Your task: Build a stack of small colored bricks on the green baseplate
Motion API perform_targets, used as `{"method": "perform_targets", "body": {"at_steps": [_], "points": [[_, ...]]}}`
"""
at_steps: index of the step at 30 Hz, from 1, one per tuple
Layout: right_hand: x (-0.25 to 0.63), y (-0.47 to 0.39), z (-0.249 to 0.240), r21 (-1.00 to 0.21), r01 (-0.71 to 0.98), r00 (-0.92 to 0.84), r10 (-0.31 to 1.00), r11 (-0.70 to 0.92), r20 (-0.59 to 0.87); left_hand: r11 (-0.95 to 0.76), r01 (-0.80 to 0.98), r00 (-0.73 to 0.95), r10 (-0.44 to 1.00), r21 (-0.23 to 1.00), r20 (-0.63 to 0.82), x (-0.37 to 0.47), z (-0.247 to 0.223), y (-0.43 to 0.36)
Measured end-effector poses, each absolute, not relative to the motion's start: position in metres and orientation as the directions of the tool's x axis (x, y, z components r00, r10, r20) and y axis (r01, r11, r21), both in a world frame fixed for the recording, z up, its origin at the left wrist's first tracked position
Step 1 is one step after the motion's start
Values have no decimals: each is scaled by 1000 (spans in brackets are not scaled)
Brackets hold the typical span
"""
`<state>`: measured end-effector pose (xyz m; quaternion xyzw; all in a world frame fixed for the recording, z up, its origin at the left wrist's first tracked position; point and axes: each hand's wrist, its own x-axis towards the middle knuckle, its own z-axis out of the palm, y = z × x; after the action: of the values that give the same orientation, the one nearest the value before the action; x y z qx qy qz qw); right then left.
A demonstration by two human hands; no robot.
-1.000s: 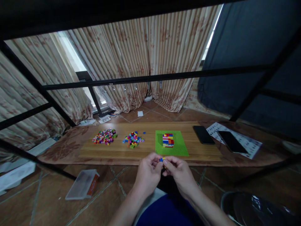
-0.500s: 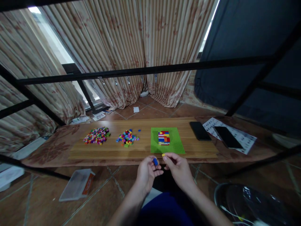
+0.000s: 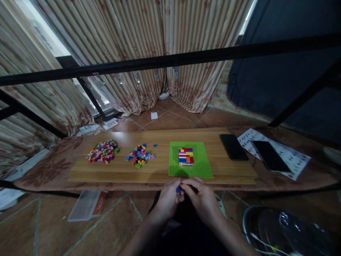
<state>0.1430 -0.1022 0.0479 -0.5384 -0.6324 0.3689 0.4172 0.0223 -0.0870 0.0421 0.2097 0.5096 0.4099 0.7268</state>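
Observation:
Between the fingers of my left hand [image 3: 169, 197] is a blue toy brick [image 3: 178, 189]. My right hand [image 3: 199, 195] meets it there, its thumb and forefinger pinched on a small yellow brick [image 3: 180, 185] that is mostly hidden. Both hands are close together in front of the board's near edge. Just beyond them lies a green baseplate [image 3: 205, 167], bearing a block of stacked bricks [image 3: 185, 157] in red, blue, yellow, white and orange.
Two piles of loose bricks, a larger brick pile [image 3: 103, 151] and a smaller brick pile [image 3: 140, 155], lie left on the wooden board [image 3: 157, 170]. To the right are a black phone [image 3: 234, 147], another dark device [image 3: 271, 156] and a printed sheet [image 3: 295, 161]. A black bar [image 3: 149, 63] crosses behind.
My hands have come together, bringing the yellow brick against the blue one. The camera view has shifted slightly; the bricks on the baseplate look unchanged.

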Motion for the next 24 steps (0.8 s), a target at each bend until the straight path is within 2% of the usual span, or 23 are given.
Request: {"method": "perform_targets", "body": {"at_steps": [2,5,8,13,19,24], "points": [[150,-93,42,-981,193,24,999,33,39,574,-353,163,815,739,-555,23,46,-80],[164,-76,35,-987,-75,174,973,-141,-152,538,-342,145,840,770,-523,23,50,-69],[180,-57,33,-963,-180,261,934,-201,-244,491,-337,90,866,803,-491,20,50,-57],[194,-28,34,-981,-91,280,941,-172,-191,457,-297,17,880,838,-474,14,47,-39],[192,-2,29,-977,198,315,949,-75,-9,407,-242,-34,903,881,-427,11,45,-14],[187,5,24,-943,328,335,940,-58,59,390,-222,-54,910,894,-411,8,40,-1]]}}
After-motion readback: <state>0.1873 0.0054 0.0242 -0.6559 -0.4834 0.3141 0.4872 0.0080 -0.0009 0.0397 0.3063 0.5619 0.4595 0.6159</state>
